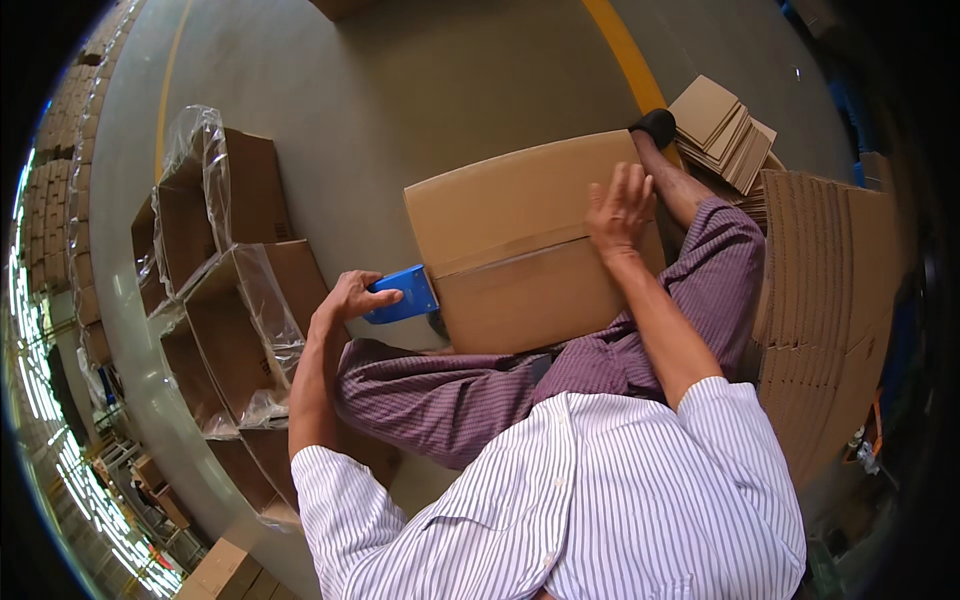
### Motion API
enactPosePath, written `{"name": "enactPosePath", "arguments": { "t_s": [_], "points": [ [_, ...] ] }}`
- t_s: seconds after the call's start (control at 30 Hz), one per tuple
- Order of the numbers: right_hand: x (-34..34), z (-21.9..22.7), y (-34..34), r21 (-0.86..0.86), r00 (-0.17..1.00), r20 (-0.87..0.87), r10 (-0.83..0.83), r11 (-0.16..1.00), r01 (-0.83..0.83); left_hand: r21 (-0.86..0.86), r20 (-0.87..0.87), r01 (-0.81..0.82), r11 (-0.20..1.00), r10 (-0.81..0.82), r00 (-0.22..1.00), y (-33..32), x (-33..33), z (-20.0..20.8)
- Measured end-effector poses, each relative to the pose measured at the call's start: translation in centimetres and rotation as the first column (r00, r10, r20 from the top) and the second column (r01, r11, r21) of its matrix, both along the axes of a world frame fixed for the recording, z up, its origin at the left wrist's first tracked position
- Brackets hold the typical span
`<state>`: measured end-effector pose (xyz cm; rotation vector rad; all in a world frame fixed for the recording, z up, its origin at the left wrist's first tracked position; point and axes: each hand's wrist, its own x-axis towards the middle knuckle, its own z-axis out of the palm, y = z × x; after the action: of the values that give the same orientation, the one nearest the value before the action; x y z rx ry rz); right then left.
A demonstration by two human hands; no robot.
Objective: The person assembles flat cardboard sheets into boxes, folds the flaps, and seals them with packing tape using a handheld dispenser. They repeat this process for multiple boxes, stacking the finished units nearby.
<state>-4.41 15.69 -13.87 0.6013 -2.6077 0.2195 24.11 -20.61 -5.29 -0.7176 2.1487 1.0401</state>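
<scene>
A closed cardboard box (530, 210) lies in front of my crossed legs, its two flaps meeting along a seam with a strip of tape over it. My left hand (355, 295) is wrapped round a blue tape dispenser (405, 295), whose front end touches the box's left edge at the seam. Flat on the box top near its right end rests my right hand (622, 212), fingers stretched out and holding nothing. The dispenser's inner parts are hidden by its blue casing.
Open cardboard boxes (280, 295) with clear plastic liners (215, 180) stand on my left. To the right are a stack of folded flat cartons (825, 300) and a pile of cardboard sheets (722, 135). A yellow line (625, 55) crosses the grey floor (430, 80).
</scene>
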Motion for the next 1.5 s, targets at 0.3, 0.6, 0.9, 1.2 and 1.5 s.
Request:
{"name": "enactPosePath", "arguments": {
  "t_s": [0.3,0.6,0.9,1.2,1.5],
  "points": [
    [15.4,1.2,-16.6,-0.138,0.752,0.421,0.507,0.855,-0.5,0.161,0.036,-0.076,0.984,0.071,0.997,-0.7,1.7,-2.7],
    [14.5,1.2,-16.1,-0.145,0.713,0.45,0.537,0.832,-0.536,-0.052,-0.042,0.135,0.989,-0.137,0.99,-3.0,5.0,-0.9],
    [14.3,0.6,-15.9,-0.131,0.725,0.399,0.561,0.818,-0.56,-0.173,0.059,0.212,0.962,-0.204,0.977,-3.9,4.7,-3.1],
    [14.4,3.7,-15.5,-0.113,0.509,0.58,0.636,0.682,-0.723,-0.223,0.024,0.343,0.912,-0.347,0.938,-0.3,-0.5,-7.4],
    [16.0,2.6,-17.4,-0.029,0.611,0.535,0.583,0.736,-0.677,-0.648,0.116,0.247,0.72,-0.227,0.967,5.7,0.0,-10.2]
  ]
}}
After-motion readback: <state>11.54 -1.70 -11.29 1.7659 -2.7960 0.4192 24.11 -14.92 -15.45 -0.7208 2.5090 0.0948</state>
